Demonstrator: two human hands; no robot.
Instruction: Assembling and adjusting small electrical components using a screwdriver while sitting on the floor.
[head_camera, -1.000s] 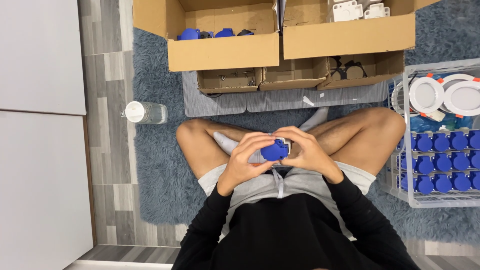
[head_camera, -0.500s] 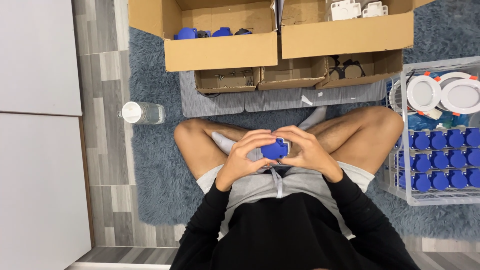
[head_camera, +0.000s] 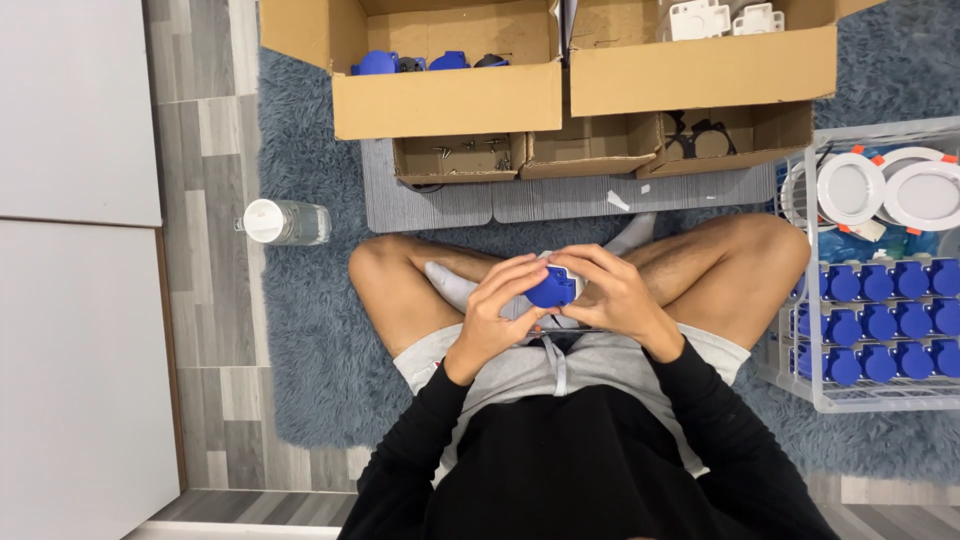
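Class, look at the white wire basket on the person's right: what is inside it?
The white wire basket holds rows of blue plastic parts and, at the far end, round white light fittings. Whatever lies beneath them is covered.

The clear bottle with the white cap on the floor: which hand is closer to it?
Left. The left hand is on the bottle's side, holding the blue part over the lap. The right hand holds the same part from the far side.
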